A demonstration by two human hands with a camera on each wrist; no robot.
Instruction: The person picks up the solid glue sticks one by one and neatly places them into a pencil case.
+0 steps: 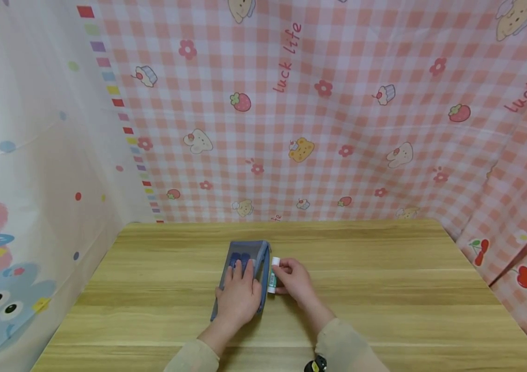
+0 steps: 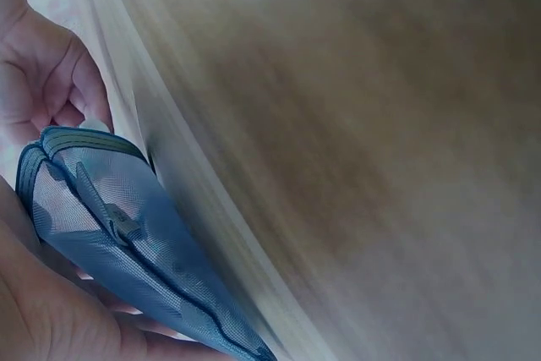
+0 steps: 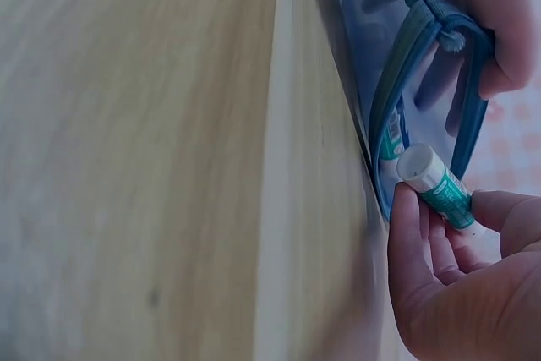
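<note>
A blue zippered mesh pouch lies on the table with its long zipper side facing right. My left hand rests on top of it, fingers straight across the mesh and thumb along the zipper edge. Dark blue shapes show through the mesh ahead of the fingertips. In the right wrist view, the pouch mouth gapes between its zipper edges. My right hand pinches a glue stick, white-ended with a green label, right at that mouth. Another green label with a barcode shows inside the mouth.
The wood-grain table extends to both sides of the pouch. Behind it hangs a pink checked cloth, and a white printed cloth hangs at the left. A black band with a yellow mark sits by the right sleeve.
</note>
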